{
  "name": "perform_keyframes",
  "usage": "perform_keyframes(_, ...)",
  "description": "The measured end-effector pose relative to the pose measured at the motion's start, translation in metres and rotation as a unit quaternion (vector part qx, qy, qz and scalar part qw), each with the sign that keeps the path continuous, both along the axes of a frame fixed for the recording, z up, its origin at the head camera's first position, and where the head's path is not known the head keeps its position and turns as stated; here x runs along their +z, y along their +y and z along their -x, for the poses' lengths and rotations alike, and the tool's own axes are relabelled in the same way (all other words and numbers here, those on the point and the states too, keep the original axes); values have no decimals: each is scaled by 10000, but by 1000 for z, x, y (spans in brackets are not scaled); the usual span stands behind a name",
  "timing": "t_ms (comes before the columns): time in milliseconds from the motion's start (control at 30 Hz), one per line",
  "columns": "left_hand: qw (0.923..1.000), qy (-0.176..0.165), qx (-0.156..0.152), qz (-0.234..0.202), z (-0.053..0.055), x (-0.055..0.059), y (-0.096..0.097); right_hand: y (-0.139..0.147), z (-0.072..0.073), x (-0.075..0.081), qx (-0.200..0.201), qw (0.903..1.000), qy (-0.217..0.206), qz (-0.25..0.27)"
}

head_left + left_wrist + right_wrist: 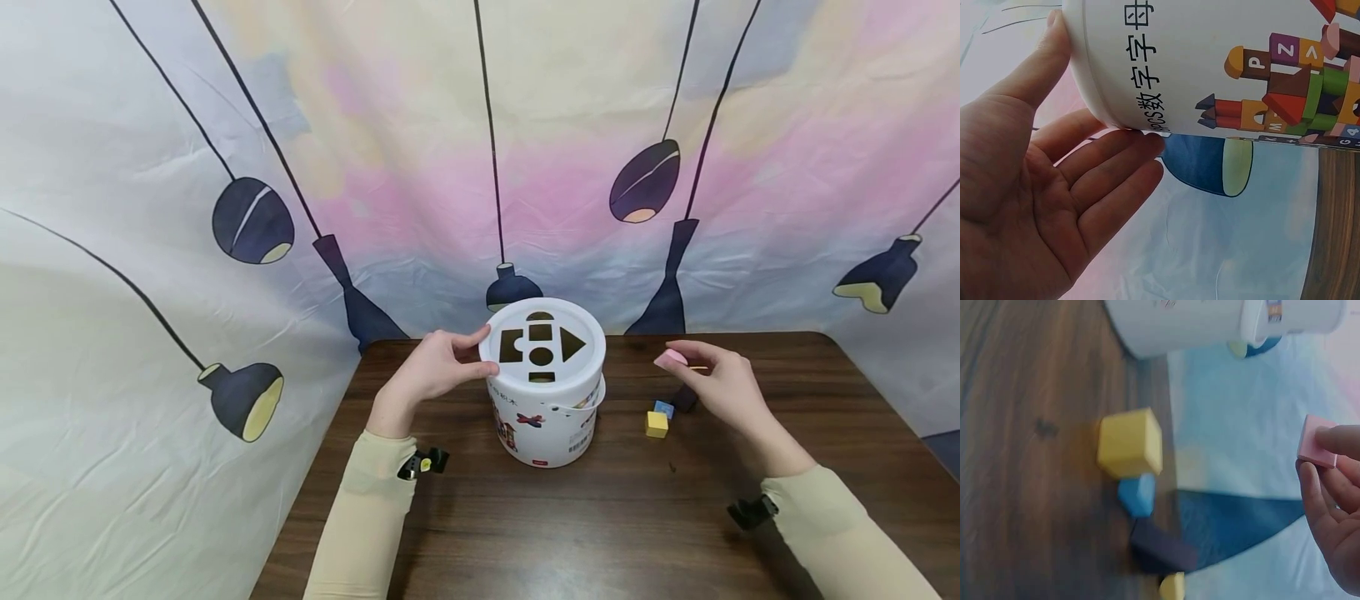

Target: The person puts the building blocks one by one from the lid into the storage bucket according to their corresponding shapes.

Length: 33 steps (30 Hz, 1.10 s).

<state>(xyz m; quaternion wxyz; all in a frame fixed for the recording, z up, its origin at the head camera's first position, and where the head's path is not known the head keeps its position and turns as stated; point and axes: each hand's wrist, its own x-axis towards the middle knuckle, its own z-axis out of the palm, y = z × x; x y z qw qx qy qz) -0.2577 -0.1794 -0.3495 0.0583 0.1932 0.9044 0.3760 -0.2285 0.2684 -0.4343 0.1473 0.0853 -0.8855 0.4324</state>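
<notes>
Pastel lamp-print cloth (585, 92) behind dark wooden table (570, 533)

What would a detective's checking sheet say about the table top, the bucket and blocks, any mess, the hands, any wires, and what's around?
Surface: dark wood-grain table, with a small dark mark I cannot identify.
Bucket and blocks: white bucket upright, its lid on, with shaped holes; yellow block, blue block and dark block beside it; another yellow piece partly cut off in the right wrist view.
Mess: nothing seen.
Hands: left hand touches the lid's rim; right hand pinches a pink block above the table.
Wires: nothing seen, only pictured lamp cords.
Surroundings: pastel cloth backdrop with pictured lamps.
</notes>
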Motion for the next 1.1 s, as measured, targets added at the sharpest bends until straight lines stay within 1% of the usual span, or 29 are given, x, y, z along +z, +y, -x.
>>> perform_keyframes(167,10000,52,26,60,1,0,0,-19,4,13,119,9997,50,199)
perform_keyframes(367,10000,41,12,-14,0,0,1,-40,9,27,147,9981,275,531)
perform_keyframes(500,10000,48,38,24,-1,0,1,-53,12,37,329,9956,316,823)
perform_keyframes(700,9999,50,66,60,0,0,0,-73,15,51,630,9887,361,1313)
perform_keyframes(833,9999,60,33,90,0,1,0,-84,17,56,710,9888,265,1288)
perform_keyframes(933,9999,78,31,111,0,1,0,-90,20,60,790,9890,299,1217)
perform_keyframes(1100,9999,77,14,70,0,0,-1,-98,24,67,917,9871,307,1277)
